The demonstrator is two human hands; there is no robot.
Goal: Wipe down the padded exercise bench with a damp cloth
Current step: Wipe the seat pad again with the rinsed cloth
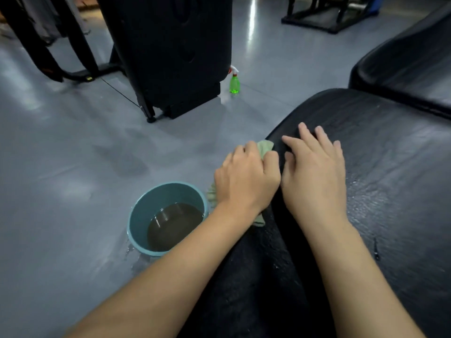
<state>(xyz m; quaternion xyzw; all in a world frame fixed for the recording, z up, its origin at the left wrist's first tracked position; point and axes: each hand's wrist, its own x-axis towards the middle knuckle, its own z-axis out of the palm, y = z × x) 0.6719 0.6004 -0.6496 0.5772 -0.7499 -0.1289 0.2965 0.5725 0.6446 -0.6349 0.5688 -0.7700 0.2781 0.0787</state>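
The left hand (pixel 246 176) was curled into a fist round a pale green cloth (pixel 266 146), which it held against the left edge of the black padded bench seat (pixel 380 152). One end of the cloth poked out past the knuckles at one o'clock and the other end hung below the wrist at six o'clock. Just beside it, at three o'clock, the right hand (pixel 314 176) lay palm down on the seat with its fingers straight and slightly spread, holding nothing. The two hands were almost touching at the thumbs. The seat filled the right half of the view, and a wet sheen (pixel 366 198) showed on it at four o'clock of the right hand. The bench's second pad (pixel 402 57), also black, rose at one o'clock of the seat, with a narrow gap between the two. On the grey floor (pixel 73 142), at seven o'clock of the left hand and close to the bench edge, stood a teal bucket (pixel 144 215) part filled with murky brown water (pixel 173 225). A small puddle (pixel 136 259) lay against its base at seven o'clock. Well apart from the hands, at twelve o'clock, a green spray bottle (pixel 234 84) with a white trigger stood upright on the floor. It was just beside the foot of a large black machine (pixel 170 45) at eleven o'clock.
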